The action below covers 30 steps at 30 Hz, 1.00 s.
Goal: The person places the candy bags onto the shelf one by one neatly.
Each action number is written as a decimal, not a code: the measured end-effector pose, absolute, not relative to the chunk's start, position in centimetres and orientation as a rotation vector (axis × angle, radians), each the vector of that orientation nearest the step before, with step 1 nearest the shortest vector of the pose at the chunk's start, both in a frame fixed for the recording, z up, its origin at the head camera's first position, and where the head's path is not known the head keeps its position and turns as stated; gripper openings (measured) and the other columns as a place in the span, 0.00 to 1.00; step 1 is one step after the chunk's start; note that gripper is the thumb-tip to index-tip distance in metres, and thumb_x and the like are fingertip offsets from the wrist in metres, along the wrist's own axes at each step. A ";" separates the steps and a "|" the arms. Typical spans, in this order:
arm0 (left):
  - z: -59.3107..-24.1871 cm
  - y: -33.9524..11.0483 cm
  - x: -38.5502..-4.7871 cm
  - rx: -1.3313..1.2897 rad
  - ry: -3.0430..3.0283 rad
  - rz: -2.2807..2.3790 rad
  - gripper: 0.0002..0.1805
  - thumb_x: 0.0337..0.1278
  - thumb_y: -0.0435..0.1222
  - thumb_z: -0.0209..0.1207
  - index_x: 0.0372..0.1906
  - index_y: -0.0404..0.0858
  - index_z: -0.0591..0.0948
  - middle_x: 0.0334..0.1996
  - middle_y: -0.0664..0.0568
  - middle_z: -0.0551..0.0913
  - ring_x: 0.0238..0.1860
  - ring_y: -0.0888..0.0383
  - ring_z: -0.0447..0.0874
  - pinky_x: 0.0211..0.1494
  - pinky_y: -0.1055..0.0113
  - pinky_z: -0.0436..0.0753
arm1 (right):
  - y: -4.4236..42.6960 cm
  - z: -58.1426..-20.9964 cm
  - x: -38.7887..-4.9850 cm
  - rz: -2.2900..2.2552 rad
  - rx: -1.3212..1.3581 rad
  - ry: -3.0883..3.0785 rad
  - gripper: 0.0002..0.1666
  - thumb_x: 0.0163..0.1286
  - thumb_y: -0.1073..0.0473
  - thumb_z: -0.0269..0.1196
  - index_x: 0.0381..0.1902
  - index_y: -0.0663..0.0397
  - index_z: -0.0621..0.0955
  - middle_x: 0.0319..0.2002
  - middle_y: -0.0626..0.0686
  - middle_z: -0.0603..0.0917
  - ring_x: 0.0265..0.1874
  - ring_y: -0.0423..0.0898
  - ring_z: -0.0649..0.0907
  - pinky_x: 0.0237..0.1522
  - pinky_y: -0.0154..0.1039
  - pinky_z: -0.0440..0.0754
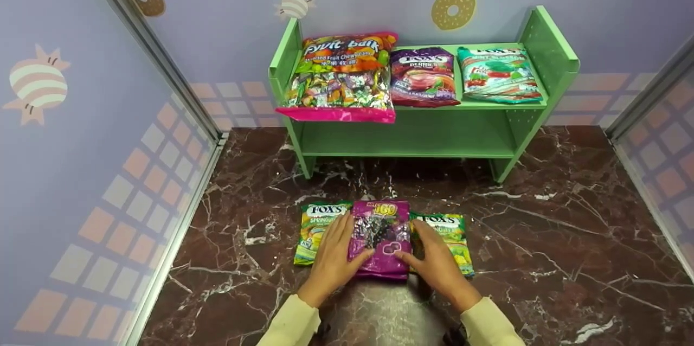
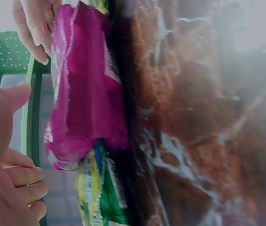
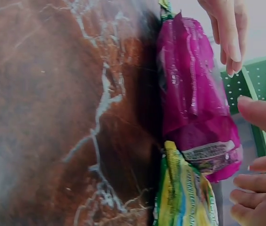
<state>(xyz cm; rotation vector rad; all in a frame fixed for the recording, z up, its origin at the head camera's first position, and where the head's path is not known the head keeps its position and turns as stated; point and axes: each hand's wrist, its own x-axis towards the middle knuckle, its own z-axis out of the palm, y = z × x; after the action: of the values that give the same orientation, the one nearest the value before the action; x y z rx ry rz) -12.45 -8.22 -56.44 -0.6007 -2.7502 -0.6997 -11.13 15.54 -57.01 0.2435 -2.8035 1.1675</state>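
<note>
A purple candy bag (image 1: pixel 381 240) marked 160 lies on the marble surface between two green-and-yellow Fox's candy bags. The left one (image 1: pixel 309 232) and the right one (image 1: pixel 458 243) are partly covered by my hands. My left hand (image 1: pixel 333 248) is over the purple bag's left side, fingers extended forward, thumb toward its middle. Mirroring it on the right side is my right hand (image 1: pixel 436 259). Both wrist views show the purple bag (image 2: pixel 88 80) with straight or relaxed fingers near its upper face. Whether the fingertips touch it I cannot tell.
Behind the bags stands a green two-tier shelf (image 1: pixel 406 156). On its top tier sit a Fruit balk candy bag (image 1: pixel 341 77), a Fox's Berries bag (image 1: pixel 424 77) and a teal Fox's bag (image 1: pixel 501 76). Patterned lilac panels (image 1: pixel 97 172) enclose the marble surface (image 1: pixel 569 237).
</note>
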 end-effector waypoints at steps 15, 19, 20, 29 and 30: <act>-57.8 -9.6 -11.7 -0.629 -2.944 -0.771 0.71 0.34 0.68 0.65 0.75 0.29 0.47 0.76 0.36 0.51 0.77 0.43 0.48 0.78 0.48 0.48 | 15.0 -58.1 -10.4 1.097 0.276 -2.926 0.76 0.36 0.32 0.76 0.75 0.62 0.54 0.71 0.73 0.58 0.69 0.73 0.60 0.68 0.65 0.58; -58.1 -9.6 -11.7 -0.628 -2.957 -0.848 0.74 0.29 0.64 0.70 0.76 0.29 0.45 0.76 0.36 0.49 0.78 0.44 0.46 0.78 0.47 0.46 | 14.9 -58.5 -10.5 1.060 0.283 -2.919 0.78 0.32 0.32 0.77 0.75 0.60 0.54 0.71 0.73 0.59 0.69 0.72 0.61 0.69 0.64 0.59; -58.2 -9.6 -11.7 -0.627 -2.957 -0.862 0.74 0.28 0.63 0.71 0.76 0.29 0.45 0.76 0.36 0.49 0.78 0.43 0.45 0.78 0.47 0.46 | 14.9 -58.5 -10.5 1.052 0.282 -2.918 0.79 0.31 0.31 0.77 0.75 0.60 0.54 0.70 0.73 0.60 0.69 0.72 0.61 0.69 0.64 0.59; -59.0 -9.4 -11.7 -0.633 -2.890 -0.856 0.71 0.27 0.58 0.74 0.75 0.27 0.49 0.74 0.34 0.54 0.76 0.41 0.50 0.77 0.45 0.49 | 14.8 -58.6 -10.4 1.087 0.227 -2.951 0.77 0.33 0.31 0.76 0.74 0.64 0.56 0.72 0.71 0.56 0.69 0.76 0.58 0.69 0.65 0.58; -59.1 -9.4 -11.7 -0.636 -2.877 -0.849 0.70 0.28 0.58 0.74 0.74 0.27 0.50 0.74 0.34 0.56 0.76 0.40 0.51 0.76 0.45 0.50 | 14.8 -58.7 -10.4 1.089 0.235 -2.947 0.77 0.32 0.32 0.76 0.74 0.64 0.56 0.72 0.71 0.56 0.69 0.75 0.58 0.69 0.65 0.57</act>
<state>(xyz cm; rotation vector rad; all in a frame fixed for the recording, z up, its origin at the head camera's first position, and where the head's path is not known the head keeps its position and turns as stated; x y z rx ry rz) -11.68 -9.36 -59.08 -0.6358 -2.8766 -0.8486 -10.37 14.81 -58.69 0.2351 -2.9473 1.0895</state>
